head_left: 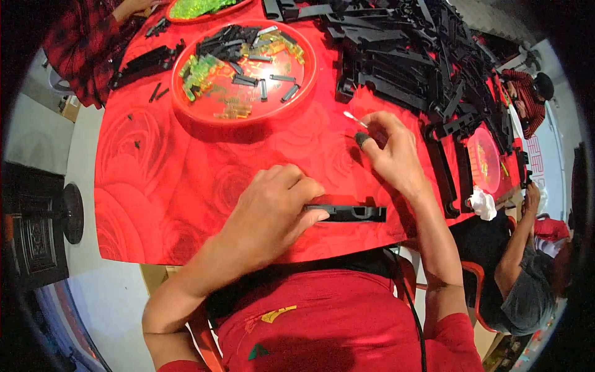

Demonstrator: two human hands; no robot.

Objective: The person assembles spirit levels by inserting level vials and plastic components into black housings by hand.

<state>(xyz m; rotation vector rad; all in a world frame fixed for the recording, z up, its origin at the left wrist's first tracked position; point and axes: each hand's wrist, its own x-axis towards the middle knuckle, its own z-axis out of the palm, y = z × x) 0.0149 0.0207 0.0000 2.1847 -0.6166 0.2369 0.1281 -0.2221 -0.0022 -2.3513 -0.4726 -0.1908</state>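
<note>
My left hand (271, 208) is closed on one end of a long black plastic part (356, 214), which lies near the table's front edge and reaches out to the right. Up and to the right of it, my right hand (396, 155) pinches a cotton swab (354, 118). Its white tip points to the upper left. A dark cover sits on the right thumb (362, 139). Beyond my hands stands a round red tray (248, 127) with green and amber clear pieces and small dark strips in it.
Many black plastic parts (396, 74) are heaped at the back right. A pink bowl (485, 162) and a crumpled white tissue (483, 204) sit at the right edge. Another tray of green pieces (201, 7) stands at the back. Co-workers sit at the far left and right.
</note>
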